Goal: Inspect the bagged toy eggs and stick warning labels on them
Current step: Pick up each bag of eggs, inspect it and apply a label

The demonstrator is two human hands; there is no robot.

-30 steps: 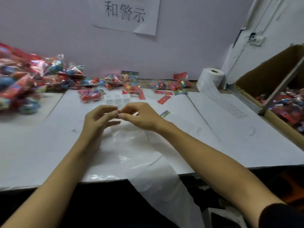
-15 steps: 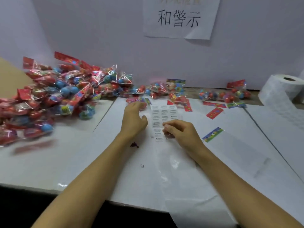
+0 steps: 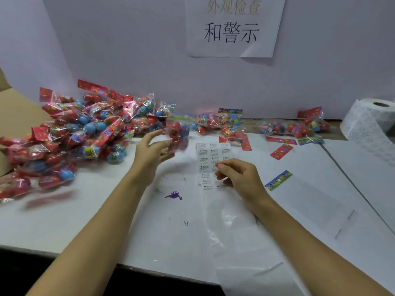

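Observation:
A large pile of bagged toy eggs (image 3: 85, 129), red and blue in clear bags, fills the table's left side. My left hand (image 3: 152, 151) holds one bag of toy eggs (image 3: 177, 133) by its edge, lifted just above the table and blurred by motion. A sheet of white warning labels (image 3: 210, 153) lies at the table's middle. My right hand (image 3: 238, 176) rests on its lower part, with thumb and forefinger pinching a label at the sheet's right side.
More bagged eggs lie along the back wall (image 3: 218, 122) and further right (image 3: 299, 127). A label roll (image 3: 372, 122) stands far right. Loose header cards (image 3: 281, 150), a purple toy dinosaur (image 3: 173, 195), a cardboard box (image 3: 12, 116) at left, and a backing strip (image 3: 230, 231) reaching the front edge.
My left hand reached to the back bags and now lifts one off the table. My right hand stays pinching at the label sheet. The camera has turned left.

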